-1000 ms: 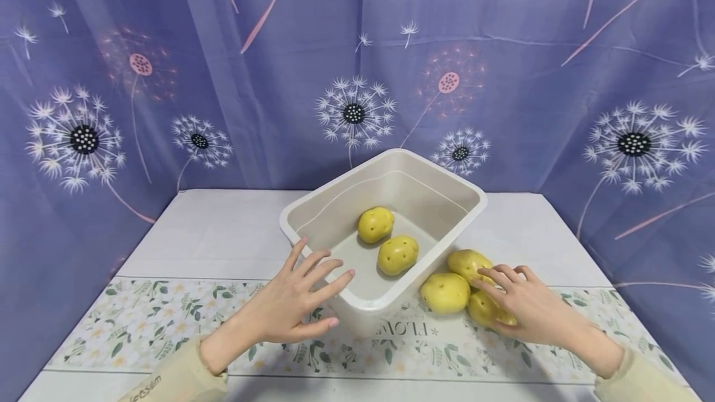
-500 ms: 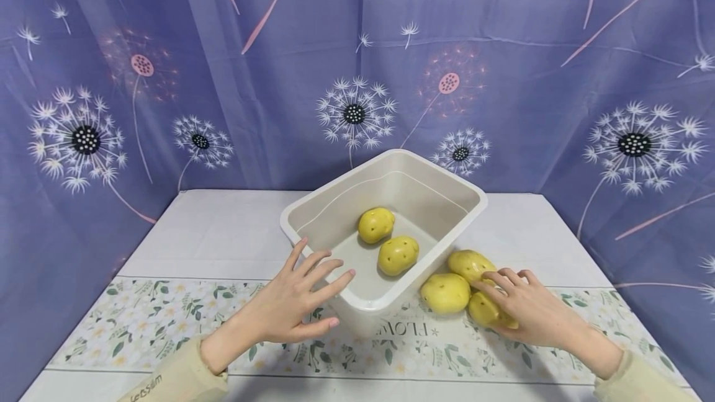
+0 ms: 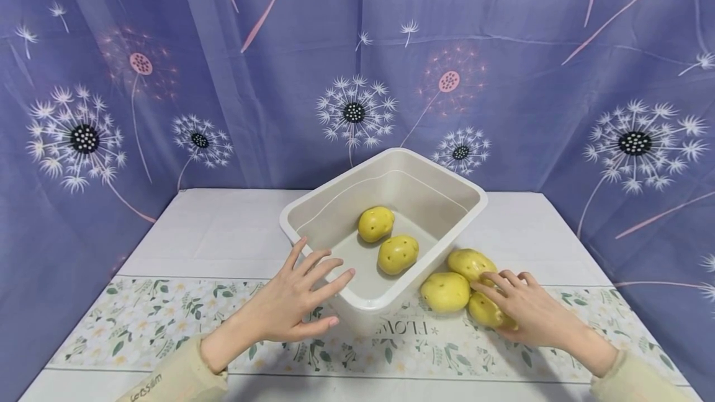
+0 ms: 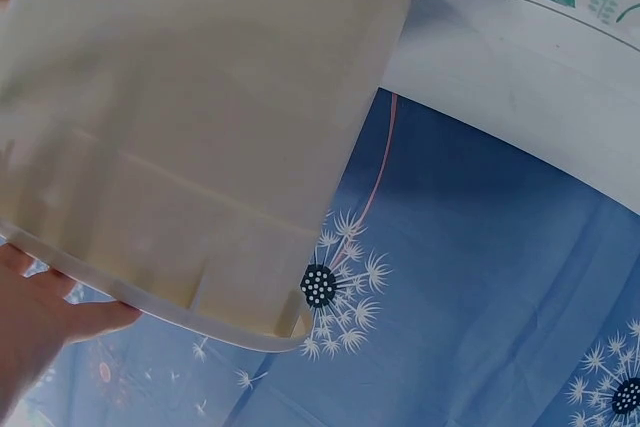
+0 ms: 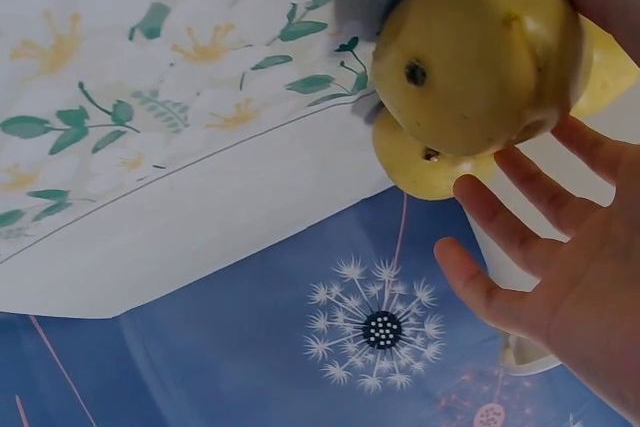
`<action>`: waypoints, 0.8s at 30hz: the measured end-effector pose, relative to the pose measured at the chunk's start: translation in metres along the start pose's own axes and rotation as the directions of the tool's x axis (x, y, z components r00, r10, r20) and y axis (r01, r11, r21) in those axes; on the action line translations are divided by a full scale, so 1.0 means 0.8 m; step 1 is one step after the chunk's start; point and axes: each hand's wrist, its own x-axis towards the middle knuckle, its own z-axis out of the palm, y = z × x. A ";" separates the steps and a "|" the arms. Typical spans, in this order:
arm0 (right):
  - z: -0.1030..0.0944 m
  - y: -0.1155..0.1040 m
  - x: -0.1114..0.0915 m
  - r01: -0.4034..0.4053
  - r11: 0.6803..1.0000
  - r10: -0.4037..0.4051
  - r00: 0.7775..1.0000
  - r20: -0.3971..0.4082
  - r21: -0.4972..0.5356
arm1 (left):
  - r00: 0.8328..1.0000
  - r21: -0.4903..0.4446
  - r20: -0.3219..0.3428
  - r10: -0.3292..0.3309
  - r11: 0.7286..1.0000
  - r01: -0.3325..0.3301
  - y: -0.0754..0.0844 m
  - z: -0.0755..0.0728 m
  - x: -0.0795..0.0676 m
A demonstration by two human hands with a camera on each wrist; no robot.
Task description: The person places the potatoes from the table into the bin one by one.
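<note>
A beige plastic bin [image 3: 357, 303] stands askew on the table in the head view, with two yellow potatoes [image 3: 376, 224] on its floor. My left hand [image 3: 293, 303] spreads its fingers by the bin's near left rim; in the left wrist view some fingertips meet that rim. Three more potatoes [image 3: 445, 293] lie clustered right of the bin. Over the nearest right potato [image 5: 480, 57] rests my right hand [image 3: 527, 309], partly hiding it. In the right wrist view, thumb and index finger flank this potato, and the other fingers extend loosely apart. How firmly they touch cannot be told.
The white table [image 3: 223, 228] carries a floral strip [image 3: 139, 321] with printed lettering. Behind and at both sides hangs a purple-blue curtain [image 3: 268, 110] with a dandelion print. The bin's back corner stands near the curtain.
My right hand has shifted very slightly down and away from the potatoes, uncovering a little more of the nearest one. The left hand and the bin stay where they were.
</note>
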 end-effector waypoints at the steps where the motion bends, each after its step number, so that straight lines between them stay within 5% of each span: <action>1: 0.000 0.000 0.000 -0.002 1.000 0.002 1.000 0.003 0.001 | 1.000 -0.002 -0.001 0.000 1.000 0.000 0.000 0.000 0.000; 24: 0.016 -0.003 -0.009 0.000 0.999 0.000 1.000 0.014 0.051 | 1.000 0.009 0.004 0.002 1.000 -0.002 -0.001 0.000 0.001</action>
